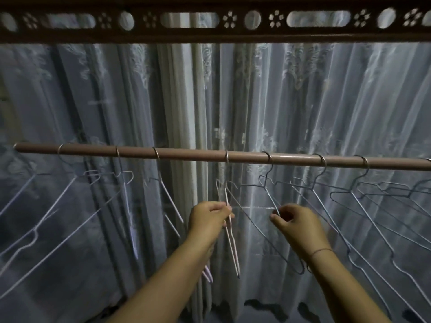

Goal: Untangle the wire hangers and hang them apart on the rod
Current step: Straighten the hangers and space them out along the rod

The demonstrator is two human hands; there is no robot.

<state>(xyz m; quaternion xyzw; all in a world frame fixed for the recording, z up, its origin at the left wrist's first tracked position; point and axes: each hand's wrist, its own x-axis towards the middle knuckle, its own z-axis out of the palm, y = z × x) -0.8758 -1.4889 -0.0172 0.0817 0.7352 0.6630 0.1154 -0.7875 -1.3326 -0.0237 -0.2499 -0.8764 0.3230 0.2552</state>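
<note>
Thin wire hangers (233, 241) along brown rod (186, 154)

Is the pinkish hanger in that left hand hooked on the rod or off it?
On. The pale pink wire hanger has its hook looped over the brown rod while the left hand pinches it.

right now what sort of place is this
Probably a room at home, by a window: sheer lace curtains hang behind, a carved wooden pelmet runs above them, and a rod carries a row of wire hangers.
</note>
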